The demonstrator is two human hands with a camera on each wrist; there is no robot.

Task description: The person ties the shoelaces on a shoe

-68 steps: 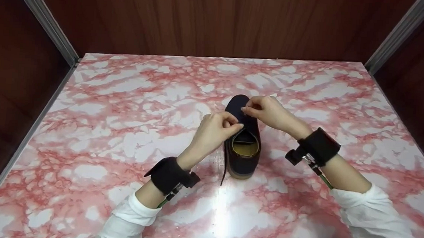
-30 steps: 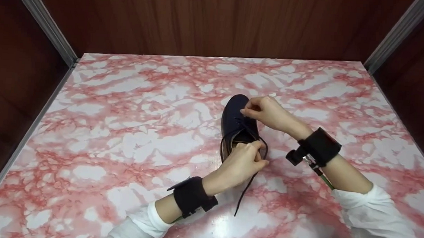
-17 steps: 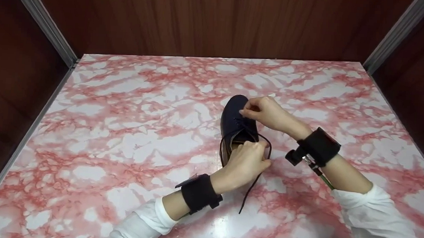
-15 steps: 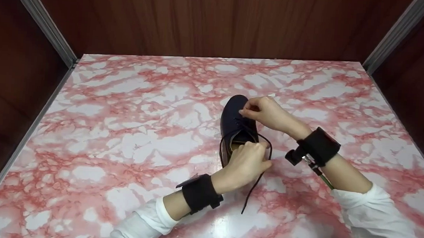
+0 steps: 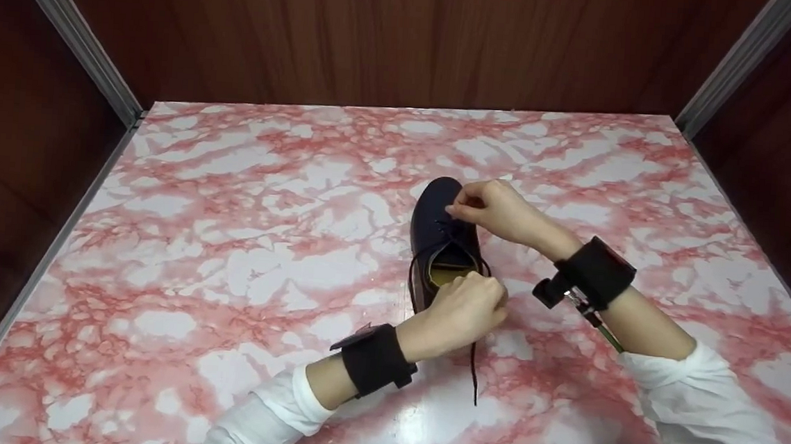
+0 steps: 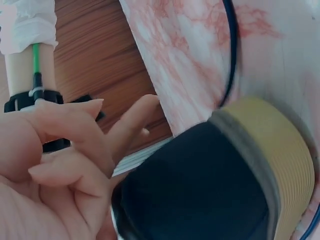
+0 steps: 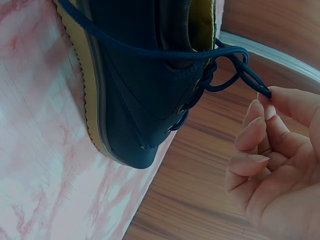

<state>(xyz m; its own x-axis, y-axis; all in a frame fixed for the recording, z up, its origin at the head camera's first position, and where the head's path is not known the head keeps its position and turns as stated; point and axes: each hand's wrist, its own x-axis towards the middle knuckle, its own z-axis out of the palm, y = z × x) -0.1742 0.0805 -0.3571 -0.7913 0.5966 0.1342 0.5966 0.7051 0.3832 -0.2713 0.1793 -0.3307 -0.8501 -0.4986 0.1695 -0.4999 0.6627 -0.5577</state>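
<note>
A dark navy lace-up shoe point(image 5: 433, 207) with a yellow insole stands on the table, toe pointing away. In the right wrist view, my right hand point(image 7: 285, 155) pinches a loop of navy shoelace point(image 7: 232, 52) between thumb and index finger above the eyelets. My left hand point(image 5: 462, 314) is over the shoe's heel and hides part of it in the head view. In the left wrist view, its fingers are loosely bent beside the heel point(image 6: 200, 185), and I see no lace between them. One loose lace end trails onto the table behind the heel.
The shoe stands on a white and red marbled table point(image 5: 265, 192). Brown wood-grain panels point(image 5: 380, 40) rise at the back and both sides, with grey metal strips point(image 5: 81, 40) in the corners.
My left hand has moved from the laces back to the heel, carrying a lace end. Since half a second ago that lace has dropped closer to the shoe's right side. My right hand stays nearly still.
</note>
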